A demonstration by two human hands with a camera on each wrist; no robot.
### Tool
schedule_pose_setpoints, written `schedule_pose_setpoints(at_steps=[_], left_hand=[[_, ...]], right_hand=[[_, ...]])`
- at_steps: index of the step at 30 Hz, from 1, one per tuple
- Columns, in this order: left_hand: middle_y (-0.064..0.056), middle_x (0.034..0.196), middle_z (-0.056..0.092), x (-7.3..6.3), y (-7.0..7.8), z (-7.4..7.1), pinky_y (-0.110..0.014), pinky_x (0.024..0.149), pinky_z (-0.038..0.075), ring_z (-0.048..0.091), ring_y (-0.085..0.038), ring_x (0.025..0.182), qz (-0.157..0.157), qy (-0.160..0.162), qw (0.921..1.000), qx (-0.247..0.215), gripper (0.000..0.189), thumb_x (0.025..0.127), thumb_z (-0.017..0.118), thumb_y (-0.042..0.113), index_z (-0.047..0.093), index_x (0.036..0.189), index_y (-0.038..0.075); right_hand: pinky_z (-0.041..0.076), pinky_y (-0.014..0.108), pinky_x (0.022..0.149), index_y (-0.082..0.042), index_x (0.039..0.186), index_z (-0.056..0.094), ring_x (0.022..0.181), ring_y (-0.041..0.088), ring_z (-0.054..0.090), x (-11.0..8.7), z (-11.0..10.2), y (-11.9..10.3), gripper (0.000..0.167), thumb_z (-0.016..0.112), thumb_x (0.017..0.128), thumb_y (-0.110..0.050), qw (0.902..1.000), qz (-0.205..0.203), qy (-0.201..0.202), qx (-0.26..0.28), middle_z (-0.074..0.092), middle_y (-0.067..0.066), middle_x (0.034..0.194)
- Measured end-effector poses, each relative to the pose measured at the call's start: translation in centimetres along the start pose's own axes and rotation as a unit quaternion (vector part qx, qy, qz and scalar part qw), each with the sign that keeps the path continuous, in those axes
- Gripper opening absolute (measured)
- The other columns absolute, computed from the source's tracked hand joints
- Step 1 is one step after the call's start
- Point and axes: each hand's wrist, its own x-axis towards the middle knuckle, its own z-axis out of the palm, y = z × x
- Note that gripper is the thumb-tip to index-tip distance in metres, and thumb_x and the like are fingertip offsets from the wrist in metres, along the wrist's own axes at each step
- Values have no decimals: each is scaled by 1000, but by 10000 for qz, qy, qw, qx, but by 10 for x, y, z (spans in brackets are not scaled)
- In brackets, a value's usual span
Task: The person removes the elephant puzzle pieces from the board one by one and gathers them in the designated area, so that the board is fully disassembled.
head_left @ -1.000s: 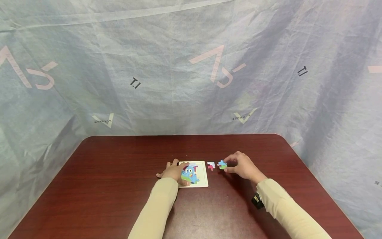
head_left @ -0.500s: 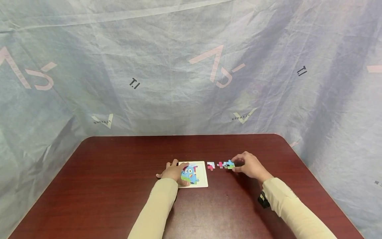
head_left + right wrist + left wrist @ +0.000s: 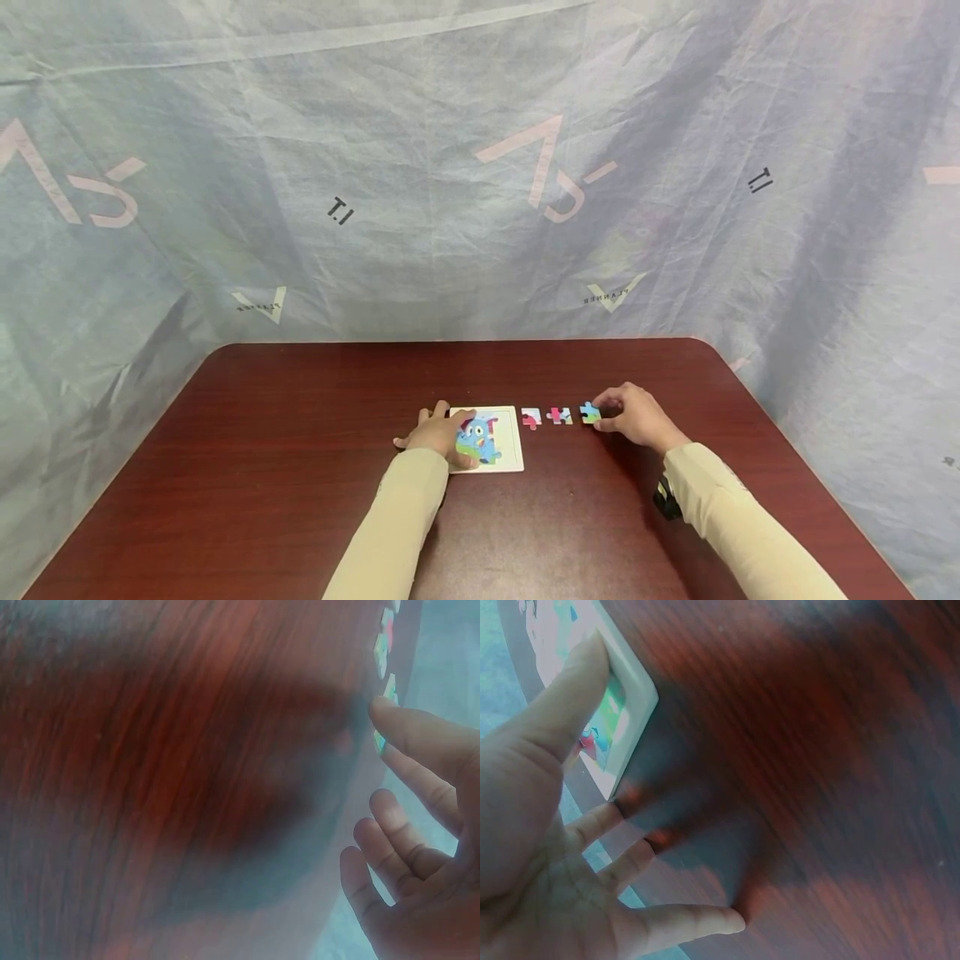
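Observation:
My left hand (image 3: pixel 433 435) lies with spread fingers over the left side of a white puzzle tray (image 3: pixel 512 442). In the left wrist view its thumb (image 3: pixel 586 664) rests on the tray, while other fingertips touch the table beside it. Inside the tray, joined pieces form part of a blue cartoon animal (image 3: pixel 477 433). My right hand (image 3: pixel 633 417) pinches a blue-and-green puzzle piece (image 3: pixel 589 413) between thumb and index finger at the table surface. The right wrist view shows only slivers of that piece (image 3: pixel 391 687) by the thumb.
Between the tray and my right hand, two loose puzzle pieces lie in a row: a pink-and-white one (image 3: pixel 531 417) and a pink-and-blue one (image 3: pixel 559 416). The dark red table (image 3: pixel 300 467) has a grey cloth (image 3: pixel 420 250) hanging behind it.
My right hand has moved rightward with the blue-and-green piece, which now lies apart from the pink-and-blue piece. The left hand and tray have stayed in place.

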Motion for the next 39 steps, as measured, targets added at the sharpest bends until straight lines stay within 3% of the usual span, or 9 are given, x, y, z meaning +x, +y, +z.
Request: schedule_pose_setpoints(at_steps=[1,5,15,24,33,39], left_hand=[[-15,154,34,6,-4,5,-87,93,28,26,-45,147,43,40,10000,58,84,79,90,23,48,152,28],[-14,153,34,7,-5,6,-86,94,29,29,-42,144,5,14,9999,113,84,79,90,24,48,152,29],[-15,153,35,-6,4,-4,-86,96,28,28,-43,144,1,-15,10000,60,80,80,89,22,51,150,25],[-15,153,35,-5,3,-4,-85,97,28,28,-42,144,-22,-5,10000,48,79,81,88,21,50,151,25],[-15,154,35,-3,1,-2,-86,95,27,27,-44,145,-14,1,10000,-74,81,80,89,20,50,151,24],[-15,153,36,-6,2,-3,-86,96,27,28,-43,144,-16,58,9999,-113,81,80,89,19,50,151,24]], right_hand=[[51,53,85,-3,107,76,96,32,59,1,0,1,29,86,81,-10,10000,10,-4,-11,63,14,102],[51,51,83,-3,107,75,93,31,58,2,1,3,28,85,82,-9,10000,68,-45,-41,62,14,101],[48,43,77,-2,107,75,88,26,52,4,4,5,27,84,83,-9,9999,8,-96,-71,59,11,97],[49,45,80,-1,108,75,91,27,54,5,4,5,28,84,83,-10,9998,41,-169,-60,59,11,98],[51,47,83,-4,110,75,94,30,60,0,6,0,28,83,85,-12,9997,-175,169,38,64,11,101],[51,48,86,-4,115,73,97,30,63,-4,9,-8,29,80,88,-12,9985,-103,445,291,65,11,106]])
